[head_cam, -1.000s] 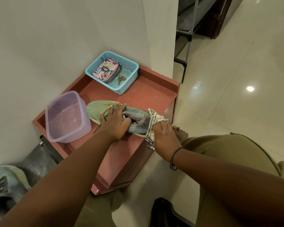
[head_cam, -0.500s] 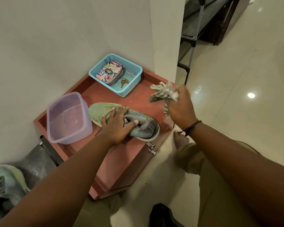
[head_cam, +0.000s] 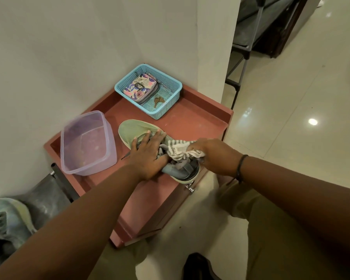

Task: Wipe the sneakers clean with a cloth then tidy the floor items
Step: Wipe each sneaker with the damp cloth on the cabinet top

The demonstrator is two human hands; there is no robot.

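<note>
Blue basket (head_cam: 171, 91) holds floral pouch (head_cam: 140, 90) and keys (head_cam: 159, 100), purple tub (head_cam: 87, 143) looks empty, left hand (head_cam: 149, 156) flat on sneaker (head_cam: 136, 130), right hand (head_cam: 214, 156) clutching striped cloth (head_cam: 180, 151)

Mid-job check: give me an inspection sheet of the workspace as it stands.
Surface: red cabinet top, raised rim, set in a wall corner.
Job's things: sneaker lying on the top; striped cloth pressed on its heel end; second sneaker at lower left, off the cabinet.
Clutter: clear tub beside the sneaker; blue basket at the back holding a patterned pouch and a small brown item.
Grip: left hand flat on the sneaker; right hand grips the cloth.
Cables: nothing seen.
Surroundings: tiled floor, metal rack behind the wall.
</note>
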